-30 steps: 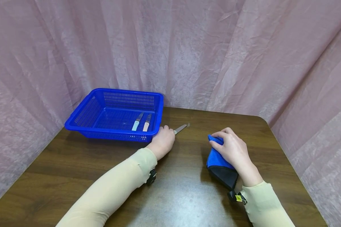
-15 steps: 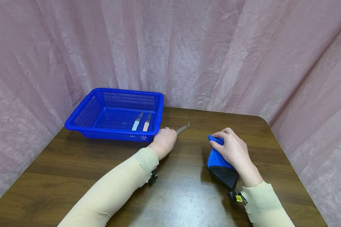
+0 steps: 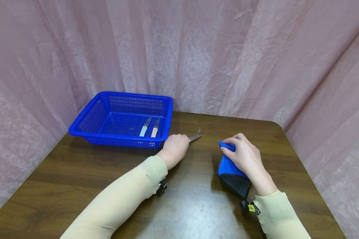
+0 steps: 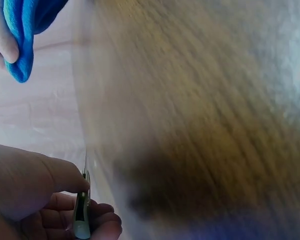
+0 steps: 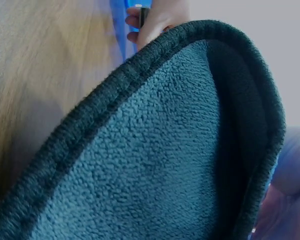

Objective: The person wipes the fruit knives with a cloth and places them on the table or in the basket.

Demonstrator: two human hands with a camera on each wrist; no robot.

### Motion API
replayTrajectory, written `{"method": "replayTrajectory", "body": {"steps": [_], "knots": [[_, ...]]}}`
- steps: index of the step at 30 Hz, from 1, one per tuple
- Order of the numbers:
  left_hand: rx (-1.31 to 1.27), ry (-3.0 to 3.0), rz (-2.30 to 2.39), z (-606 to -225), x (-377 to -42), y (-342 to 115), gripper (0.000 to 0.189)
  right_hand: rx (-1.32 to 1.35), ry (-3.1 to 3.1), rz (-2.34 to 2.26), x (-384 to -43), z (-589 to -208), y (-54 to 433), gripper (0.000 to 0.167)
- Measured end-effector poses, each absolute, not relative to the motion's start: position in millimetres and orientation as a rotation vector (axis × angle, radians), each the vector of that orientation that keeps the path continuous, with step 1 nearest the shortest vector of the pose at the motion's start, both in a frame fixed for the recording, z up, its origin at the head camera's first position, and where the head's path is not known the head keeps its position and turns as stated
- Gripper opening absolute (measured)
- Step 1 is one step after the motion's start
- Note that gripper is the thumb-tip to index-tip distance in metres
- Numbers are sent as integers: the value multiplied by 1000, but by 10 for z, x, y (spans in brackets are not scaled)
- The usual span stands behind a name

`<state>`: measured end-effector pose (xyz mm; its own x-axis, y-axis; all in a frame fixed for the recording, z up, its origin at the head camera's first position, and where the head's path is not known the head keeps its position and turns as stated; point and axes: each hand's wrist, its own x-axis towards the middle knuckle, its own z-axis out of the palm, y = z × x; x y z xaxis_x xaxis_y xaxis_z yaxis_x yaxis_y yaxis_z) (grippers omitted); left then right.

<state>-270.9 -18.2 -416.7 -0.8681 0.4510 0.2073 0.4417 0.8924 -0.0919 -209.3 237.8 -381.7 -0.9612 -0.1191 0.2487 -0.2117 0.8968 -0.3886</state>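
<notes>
My left hand [image 3: 176, 147] grips a folding knife [image 3: 195, 137] just right of the basket, its blade pointing right and a little away from me. In the left wrist view the thumb and curled fingers hold its pale handle [image 4: 82, 220], which has a dark slot along it. On the right, my right hand [image 3: 246, 156] pinches the top of a folded cloth [image 3: 229, 166], blue on one face with a dark part below. Seen from the right wrist, a grey-blue fold of the cloth [image 5: 140, 135] with a dark stitched edge fills most of the view.
A blue plastic basket [image 3: 119, 136] stands at the back left of the wooden table [image 3: 191, 186]. Two more knives lie inside it, one with a light-blue handle [image 3: 143, 130] and one with a pink handle [image 3: 154, 132]. A pink curtain [image 3: 209, 56] hangs behind the table.
My left hand has shifted slightly to the right, and the knife has swung so its blade lies flatter across the view. My right hand and the cloth have stayed in place.
</notes>
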Motion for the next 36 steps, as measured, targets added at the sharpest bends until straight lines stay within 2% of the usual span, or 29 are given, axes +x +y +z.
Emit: {"method": "replayTrajectory", "body": {"steps": [7,18,36], "knots": [[-673,-2759,-9,-4113,-2588,-215,11,260,-2847,620,-2088,-3782,2333,32],[-739,-2614,-101,-4109,-2386,-313,18,304,-2810,636,-2063,-3707,2183,32],[-755,-2550,-206,-3933,-2052,-716,19,381,-2771,668,-2008,-3591,1882,31]]}}
